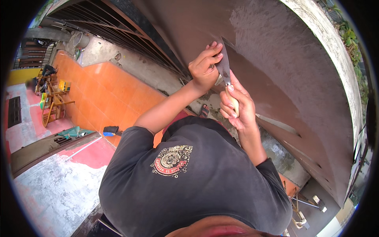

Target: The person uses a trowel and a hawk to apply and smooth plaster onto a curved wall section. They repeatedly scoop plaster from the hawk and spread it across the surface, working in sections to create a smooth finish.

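A putty knife [223, 65] with a pale wooden handle is held upright in my right hand [241, 103], whose fingers are wrapped round the handle. Its thin metal blade points up and away, next to a brown wall [272, 67]. Beside the blade's left edge is my left hand [206, 68], with its fingers stretched and slightly bent. Its fingertips are at the blade; whether they press on it I cannot tell. The wall surface is smooth brown in one part and rougher grey-brown in another.
A dark metal grille [114, 23] stands at the upper left beside the wall. Orange tiled floor [98, 85] spreads to the left. Farther left are wooden chairs [55, 103] and a seated person [37, 83]. A bucket [81, 40] lies near the far edge.
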Motion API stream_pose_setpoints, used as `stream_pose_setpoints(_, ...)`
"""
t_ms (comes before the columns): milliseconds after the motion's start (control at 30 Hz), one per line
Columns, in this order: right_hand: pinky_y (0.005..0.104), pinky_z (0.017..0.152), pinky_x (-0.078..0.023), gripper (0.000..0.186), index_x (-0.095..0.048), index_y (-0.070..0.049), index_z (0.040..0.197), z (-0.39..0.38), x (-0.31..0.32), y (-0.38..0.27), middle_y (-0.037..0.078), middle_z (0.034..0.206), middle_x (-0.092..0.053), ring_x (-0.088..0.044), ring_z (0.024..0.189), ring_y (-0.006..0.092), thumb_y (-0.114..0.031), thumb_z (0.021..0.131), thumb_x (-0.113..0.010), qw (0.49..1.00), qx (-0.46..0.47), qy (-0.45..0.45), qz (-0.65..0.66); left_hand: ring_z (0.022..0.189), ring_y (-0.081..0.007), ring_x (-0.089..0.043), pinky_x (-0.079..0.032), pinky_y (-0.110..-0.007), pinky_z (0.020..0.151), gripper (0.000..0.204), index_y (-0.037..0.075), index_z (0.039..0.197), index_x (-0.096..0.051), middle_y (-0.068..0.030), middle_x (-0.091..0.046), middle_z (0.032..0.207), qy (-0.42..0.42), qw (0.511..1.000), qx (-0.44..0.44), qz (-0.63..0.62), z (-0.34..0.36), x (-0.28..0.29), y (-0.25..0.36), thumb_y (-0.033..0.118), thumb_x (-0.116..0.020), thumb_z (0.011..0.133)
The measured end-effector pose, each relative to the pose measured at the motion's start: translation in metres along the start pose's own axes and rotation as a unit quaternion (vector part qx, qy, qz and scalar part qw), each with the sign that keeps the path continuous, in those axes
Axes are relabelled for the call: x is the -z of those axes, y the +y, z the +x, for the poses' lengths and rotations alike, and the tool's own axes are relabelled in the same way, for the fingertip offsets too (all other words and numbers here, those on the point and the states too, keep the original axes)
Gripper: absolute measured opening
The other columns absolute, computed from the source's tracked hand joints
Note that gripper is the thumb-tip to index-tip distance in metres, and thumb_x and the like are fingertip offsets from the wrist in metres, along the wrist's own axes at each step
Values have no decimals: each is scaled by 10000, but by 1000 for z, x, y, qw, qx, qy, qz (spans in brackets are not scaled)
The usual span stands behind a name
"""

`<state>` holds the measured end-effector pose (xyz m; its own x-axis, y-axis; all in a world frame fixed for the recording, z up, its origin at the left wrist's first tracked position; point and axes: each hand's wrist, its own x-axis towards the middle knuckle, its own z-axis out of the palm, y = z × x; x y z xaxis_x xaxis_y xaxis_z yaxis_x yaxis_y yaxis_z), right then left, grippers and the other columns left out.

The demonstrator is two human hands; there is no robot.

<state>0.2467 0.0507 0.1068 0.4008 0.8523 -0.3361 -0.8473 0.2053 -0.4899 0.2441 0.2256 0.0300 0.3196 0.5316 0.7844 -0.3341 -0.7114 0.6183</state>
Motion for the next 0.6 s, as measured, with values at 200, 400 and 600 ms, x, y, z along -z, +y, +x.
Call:
stream_pose_setpoints(200,229,366,-292,600,-232,-214,1650,2,-9,1,30,634,-427,-334,384,80,-161,1083,-423,1000,3,-6,17,1122,-325,-731,-570,-430,1018,177,-5,846,-708,-167,-769,1114,-44,996,-66,-47,1,4,4,-168,-695,777)
stream_pose_setpoints(400,234,381,-293,626,-192,-157,1659,8,-13,2,26,645,-445,-349,397,78,-176,1086,-445,1000,-12,2,-21,1140,-339,-721,-562,-432,1038,176,-18,849,-680,-202,-758,1126,-15,998,-52,-22,9,10,-4,-174,-713,774)
stream_pose_setpoints(600,225,377,-276,617,-175,-162,1662,4,-16,5,31,643,-439,-354,397,81,-182,1094,-416,1000,-3,7,-10,1117,-319,-733,-581,-419,1009,180,-11,853,-693,-192,-765,1110,-9,999,-34,-5,5,14,-6,-134,-772,747)
